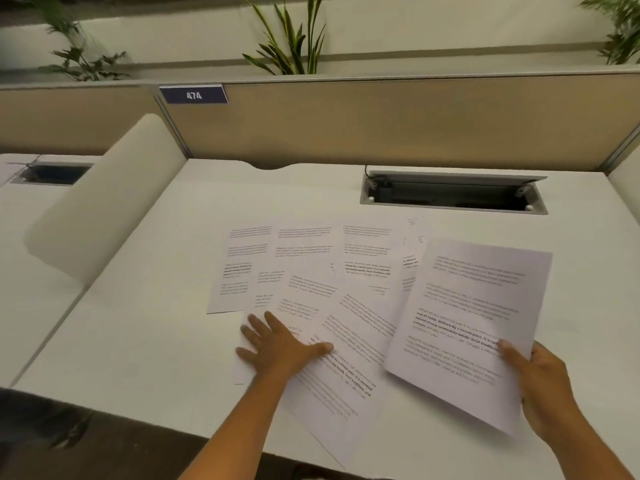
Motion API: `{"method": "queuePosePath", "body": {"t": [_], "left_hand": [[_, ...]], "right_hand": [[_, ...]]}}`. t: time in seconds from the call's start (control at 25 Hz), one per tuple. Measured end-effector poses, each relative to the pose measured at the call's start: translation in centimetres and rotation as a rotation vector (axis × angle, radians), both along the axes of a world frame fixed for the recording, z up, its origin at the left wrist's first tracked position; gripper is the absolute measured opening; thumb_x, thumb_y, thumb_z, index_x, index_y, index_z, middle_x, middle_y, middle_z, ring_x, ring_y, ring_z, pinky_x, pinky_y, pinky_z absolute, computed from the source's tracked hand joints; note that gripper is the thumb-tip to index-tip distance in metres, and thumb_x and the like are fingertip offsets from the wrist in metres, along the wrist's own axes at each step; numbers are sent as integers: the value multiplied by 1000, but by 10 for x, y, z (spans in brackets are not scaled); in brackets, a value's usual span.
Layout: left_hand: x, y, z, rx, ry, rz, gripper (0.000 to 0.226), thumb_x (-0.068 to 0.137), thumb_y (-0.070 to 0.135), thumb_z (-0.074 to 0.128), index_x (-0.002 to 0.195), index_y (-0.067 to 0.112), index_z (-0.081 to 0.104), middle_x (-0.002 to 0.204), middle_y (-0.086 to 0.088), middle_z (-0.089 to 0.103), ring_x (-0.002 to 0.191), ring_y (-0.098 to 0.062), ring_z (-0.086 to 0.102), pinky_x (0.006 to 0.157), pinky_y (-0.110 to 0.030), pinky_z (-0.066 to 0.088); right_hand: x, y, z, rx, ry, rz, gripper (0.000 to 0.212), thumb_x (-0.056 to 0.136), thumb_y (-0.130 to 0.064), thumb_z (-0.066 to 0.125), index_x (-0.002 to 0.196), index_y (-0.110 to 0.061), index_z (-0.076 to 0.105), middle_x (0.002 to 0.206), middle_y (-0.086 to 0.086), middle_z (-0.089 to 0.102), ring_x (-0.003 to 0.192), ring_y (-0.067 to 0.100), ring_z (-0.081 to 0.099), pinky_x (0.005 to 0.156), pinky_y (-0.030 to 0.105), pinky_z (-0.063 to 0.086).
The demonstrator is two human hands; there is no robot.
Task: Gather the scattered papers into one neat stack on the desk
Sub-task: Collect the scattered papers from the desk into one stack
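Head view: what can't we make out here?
- Printed text on the scattered papers: blurred and too small to read.
- How many sheets the right hand holds, and its fingers: hidden under the lifted sheet.
- Sheet count: overlaps and the left hand hide edges.
- Cable tray contents: too dark.

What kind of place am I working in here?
Most likely an open-plan office cubicle: a white desk with a cable hatch, a fabric partition carrying the number plate 474, and potted plants behind it.
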State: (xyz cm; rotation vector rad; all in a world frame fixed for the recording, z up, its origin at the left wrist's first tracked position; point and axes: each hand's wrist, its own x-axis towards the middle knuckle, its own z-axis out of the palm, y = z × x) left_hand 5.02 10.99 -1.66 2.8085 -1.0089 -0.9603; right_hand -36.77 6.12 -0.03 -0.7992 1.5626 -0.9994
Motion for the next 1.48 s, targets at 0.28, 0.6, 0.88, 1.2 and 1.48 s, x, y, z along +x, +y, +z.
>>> {"method": "queuePosePath", "body": {"t": [0.28,0.6,0.88,1.2,1.48], "left_hand": [[19,1,7,-202,-223,53,148,56,86,82,164,11,14,164,-21,35,150,-40,35,120,-54,35],[27,-6,12,-101,-226,138,142,54,72,94,159,12,20,153,-21,48,139,-38,47,111,-52,41],[40,-4,14,-55,-203,210,117,57,65,96,144,13,38,144,-19,57,132,-37,52,105,-50,42],[72,5,33,-268,169,195,57,78,25,95,125,11,66,123,-10,77,107,-33,73,97,-48,60],[95,6,91,-739,601,155,40,86,10,90,118,29,76,108,-2,86,93,-29,84,70,-39,70]], "right_hand": [[19,7,1,74,-5,21,9,103,-17,67,108,-18,74,114,11,80,99,41,76,85,49,60],[34,14,4,86,11,46,12,104,-16,65,113,-18,73,112,12,80,94,39,75,76,42,60],[33,14,9,72,45,55,11,105,-15,64,107,-18,75,112,14,80,92,42,75,83,50,60],[30,13,12,76,26,56,13,105,-14,64,108,-21,74,109,10,81,94,41,76,77,45,62],[24,18,18,94,-102,91,22,105,-14,62,120,-23,75,112,9,84,92,40,82,72,48,67]]}}
